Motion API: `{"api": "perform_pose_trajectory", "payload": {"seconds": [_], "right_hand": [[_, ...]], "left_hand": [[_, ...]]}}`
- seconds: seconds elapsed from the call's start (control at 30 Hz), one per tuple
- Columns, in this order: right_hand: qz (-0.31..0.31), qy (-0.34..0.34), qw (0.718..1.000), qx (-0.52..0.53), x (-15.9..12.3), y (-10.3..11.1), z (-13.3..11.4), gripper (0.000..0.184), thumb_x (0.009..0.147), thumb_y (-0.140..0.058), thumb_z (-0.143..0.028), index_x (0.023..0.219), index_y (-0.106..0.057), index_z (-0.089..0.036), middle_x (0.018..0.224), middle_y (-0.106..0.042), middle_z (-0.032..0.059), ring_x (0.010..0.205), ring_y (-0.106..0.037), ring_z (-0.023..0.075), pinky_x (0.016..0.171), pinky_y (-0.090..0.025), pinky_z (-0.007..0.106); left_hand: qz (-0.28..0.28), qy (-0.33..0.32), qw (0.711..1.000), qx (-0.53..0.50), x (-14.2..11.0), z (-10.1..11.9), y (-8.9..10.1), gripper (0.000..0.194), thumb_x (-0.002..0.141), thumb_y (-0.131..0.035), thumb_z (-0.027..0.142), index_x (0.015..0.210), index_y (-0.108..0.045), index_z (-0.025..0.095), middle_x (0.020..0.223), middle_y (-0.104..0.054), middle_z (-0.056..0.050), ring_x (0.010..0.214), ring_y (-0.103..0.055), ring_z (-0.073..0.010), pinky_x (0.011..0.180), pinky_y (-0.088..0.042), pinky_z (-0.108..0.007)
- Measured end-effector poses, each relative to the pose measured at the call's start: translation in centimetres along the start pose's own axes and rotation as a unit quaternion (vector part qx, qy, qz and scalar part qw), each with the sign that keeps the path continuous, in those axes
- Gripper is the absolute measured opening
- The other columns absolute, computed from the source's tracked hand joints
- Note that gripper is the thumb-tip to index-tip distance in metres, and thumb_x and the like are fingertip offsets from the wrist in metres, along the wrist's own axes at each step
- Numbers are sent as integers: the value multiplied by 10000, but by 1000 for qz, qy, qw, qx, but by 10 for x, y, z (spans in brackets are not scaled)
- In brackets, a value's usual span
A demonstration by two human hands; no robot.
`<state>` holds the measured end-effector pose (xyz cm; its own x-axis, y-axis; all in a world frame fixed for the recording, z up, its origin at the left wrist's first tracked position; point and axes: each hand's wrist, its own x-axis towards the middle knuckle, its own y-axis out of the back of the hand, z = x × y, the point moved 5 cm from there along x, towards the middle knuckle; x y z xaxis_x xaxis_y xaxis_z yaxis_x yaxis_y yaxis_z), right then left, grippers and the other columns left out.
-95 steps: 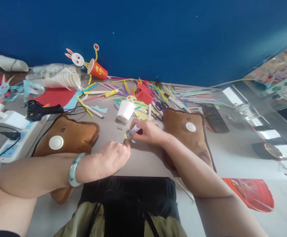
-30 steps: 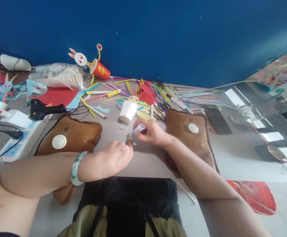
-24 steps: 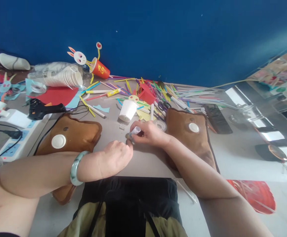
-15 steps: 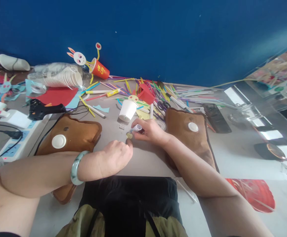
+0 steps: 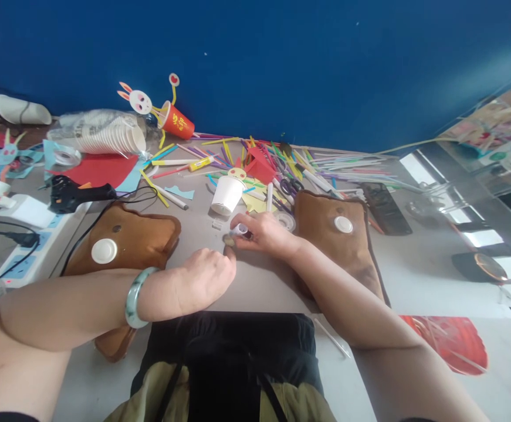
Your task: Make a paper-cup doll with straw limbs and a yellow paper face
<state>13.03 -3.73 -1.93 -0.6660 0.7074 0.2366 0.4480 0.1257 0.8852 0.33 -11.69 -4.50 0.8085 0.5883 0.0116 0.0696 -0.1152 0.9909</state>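
My right hand (image 5: 264, 233) is closed round a small glue stick (image 5: 240, 229), its tip down on a little yellowish paper piece (image 5: 229, 240) lying on the grey table (image 5: 259, 281). My left hand (image 5: 202, 278), with a green bangle (image 5: 132, 290) at the wrist, is curled, one fingertip pressing the near edge of that paper piece. A white paper cup (image 5: 225, 195) with a yellow paper face lies just beyond the hands.
Two brown cushions (image 5: 123, 240) (image 5: 337, 234) flank the hands. Coloured straws and paper strips (image 5: 308, 167), scissors (image 5: 288, 187), a tape roll (image 5: 286, 221), a black glue gun (image 5: 73, 195), a power strip (image 5: 30, 249), stacked cups (image 5: 105, 138) and a red rabbit cup (image 5: 173, 121) lie behind.
My right hand dabs the glue stick up and down on the paper piece, lifting it slightly and setting its tip back down. My left hand stays put.
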Motion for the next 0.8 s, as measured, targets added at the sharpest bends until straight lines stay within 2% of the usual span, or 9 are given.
{"api": "perform_pose_trajectory", "payload": {"seconds": [0.13,0.27,0.4,0.53,0.7,0.8], "right_hand": [[25,-15,999,35,-1,5,6,160,823,-610,-284,952,-625,-192,574,-537,-43,537,-444,112,563,-300,233],[30,-2,995,96,-2,9,-2,136,822,-608,-255,943,-613,-192,573,-541,-60,519,-439,94,580,-332,218],[-13,37,998,39,-2,2,-10,122,836,-606,-258,935,-640,-196,593,-556,-38,572,-469,114,614,-335,234],[1,28,999,-14,-1,0,-2,151,852,-598,-277,970,-645,-196,662,-591,-10,607,-490,128,598,-309,242],[32,13,998,61,-3,7,-1,165,856,-608,-283,990,-624,-188,632,-582,-37,548,-468,102,581,-320,228],[1,33,997,73,-2,5,-8,136,852,-611,-267,963,-631,-192,596,-558,-50,544,-460,98,595,-334,223]], "left_hand": [[15,-15,1000,6,-4,0,-6,456,852,-436,23,1299,-510,-22,698,-657,-100,648,-666,-214,587,-497,-324],[15,-16,1000,7,-5,1,-12,424,866,-457,43,1279,-522,-30,701,-651,-102,677,-670,-223,610,-506,-332],[8,-13,1000,4,-2,2,-11,402,862,-453,37,1248,-544,-26,660,-629,-84,662,-662,-225,595,-502,-327],[11,-3,1000,12,-1,1,-7,384,835,-458,20,1198,-570,-31,590,-583,-50,580,-630,-209,528,-466,-303],[26,-14,999,22,-5,3,-9,419,847,-460,30,1252,-540,-36,608,-595,-53,602,-645,-211,559,-483,-313],[29,-17,999,22,-6,3,-14,388,879,-456,57,1248,-546,-19,644,-615,-68,646,-667,-220,592,-497,-323]]}}
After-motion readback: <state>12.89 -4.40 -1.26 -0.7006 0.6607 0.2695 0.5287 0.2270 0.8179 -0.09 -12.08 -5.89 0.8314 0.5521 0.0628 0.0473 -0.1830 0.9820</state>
